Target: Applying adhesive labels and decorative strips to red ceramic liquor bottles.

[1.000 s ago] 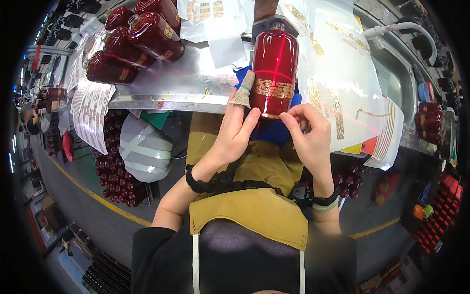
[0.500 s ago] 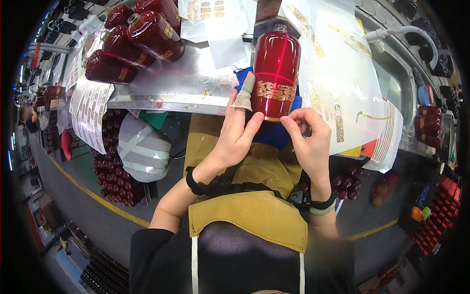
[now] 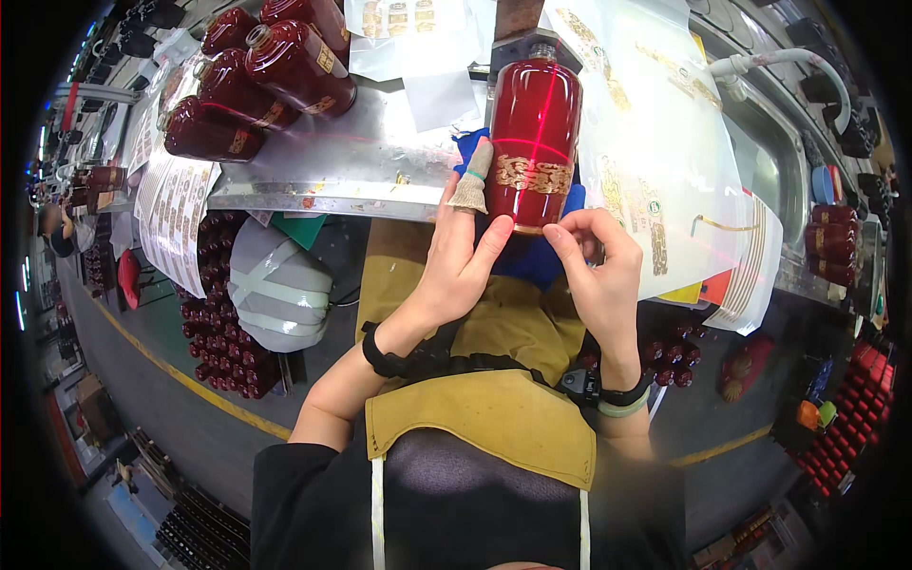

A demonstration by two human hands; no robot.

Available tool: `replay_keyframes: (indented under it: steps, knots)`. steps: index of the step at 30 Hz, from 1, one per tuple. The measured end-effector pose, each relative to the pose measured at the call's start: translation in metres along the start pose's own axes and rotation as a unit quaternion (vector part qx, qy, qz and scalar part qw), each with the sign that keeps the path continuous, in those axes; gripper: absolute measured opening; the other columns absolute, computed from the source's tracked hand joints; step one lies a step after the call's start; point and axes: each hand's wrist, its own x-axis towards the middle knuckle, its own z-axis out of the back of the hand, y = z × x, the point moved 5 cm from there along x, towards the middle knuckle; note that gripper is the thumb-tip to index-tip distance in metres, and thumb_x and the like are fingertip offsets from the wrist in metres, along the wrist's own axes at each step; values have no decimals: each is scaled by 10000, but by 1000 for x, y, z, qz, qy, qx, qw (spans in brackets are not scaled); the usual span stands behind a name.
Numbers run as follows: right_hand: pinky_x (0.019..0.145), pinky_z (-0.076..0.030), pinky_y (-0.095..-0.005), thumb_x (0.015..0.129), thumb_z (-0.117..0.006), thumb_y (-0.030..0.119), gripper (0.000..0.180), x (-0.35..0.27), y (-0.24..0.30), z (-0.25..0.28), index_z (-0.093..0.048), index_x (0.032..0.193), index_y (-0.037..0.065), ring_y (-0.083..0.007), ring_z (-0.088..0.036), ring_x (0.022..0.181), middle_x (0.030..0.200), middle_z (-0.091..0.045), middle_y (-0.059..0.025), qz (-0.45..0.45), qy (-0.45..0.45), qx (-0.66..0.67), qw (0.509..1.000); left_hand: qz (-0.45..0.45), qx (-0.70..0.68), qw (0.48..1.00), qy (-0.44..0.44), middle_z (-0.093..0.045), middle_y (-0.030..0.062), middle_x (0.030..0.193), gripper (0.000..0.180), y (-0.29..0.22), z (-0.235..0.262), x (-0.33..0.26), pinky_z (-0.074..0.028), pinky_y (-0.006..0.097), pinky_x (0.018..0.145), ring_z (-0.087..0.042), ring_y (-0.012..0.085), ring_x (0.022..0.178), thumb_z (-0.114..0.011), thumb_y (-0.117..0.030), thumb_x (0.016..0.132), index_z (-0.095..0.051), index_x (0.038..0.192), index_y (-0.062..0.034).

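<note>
A glossy red glass bottle [image 3: 537, 109] lies tilted in front of me, its neck pointing away and a gold patterned band round its lower part. Crossed red light lines fall on it. My left hand [image 3: 459, 252] holds its left side, thumb at the base and fingers partly hidden; one finger wears a cloth finger cover [image 3: 470, 185]. At the base's right corner is my right hand [image 3: 600, 261], its thumb tip touching the edge and its fingers curled. Whatever lies between those fingertips is too small to make out. Blue cloth [image 3: 537, 263] shows under the bottle.
Several red bottles [image 3: 296, 71] stand at the back left on the metal table [image 3: 332, 176]. Gold decal sheets [image 3: 180, 214] hang over its left edge. Translucent sheets [image 3: 684, 180] with gold decals cover the right side, near a white curved pipe [image 3: 779, 59]. A taped grey bundle [image 3: 280, 290] sits below.
</note>
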Motion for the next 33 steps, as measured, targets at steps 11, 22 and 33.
replay_keyframes:
  steps: [11,22,33]
  knots:
    - [575,-365,-290,887,-795,119,147,1,0,1,-699,879,9,-127,-446,622,779,-650,-30,14,-5,-12,1000,-16,18,1000,5,-214,196,1696,666,1,1,0,-157,397,1265,-212,287,1567,-455,-154,1080,-147,1631,57]
    - [578,-358,-291,883,-796,111,143,0,0,1,-696,880,9,-128,-439,630,782,-649,-32,14,-5,-10,1000,11,23,1000,0,-194,201,1710,726,1,-2,-1,-60,470,1283,-190,379,1564,-499,-273,1076,-152,1635,34]
    - [586,-374,-302,877,-799,114,148,0,1,0,-695,878,8,-144,-479,638,783,-653,-45,6,-7,-18,1000,-1,13,1000,-2,-224,209,1701,707,-1,0,0,-124,463,1277,-238,365,1559,-523,-186,1062,-168,1634,31]
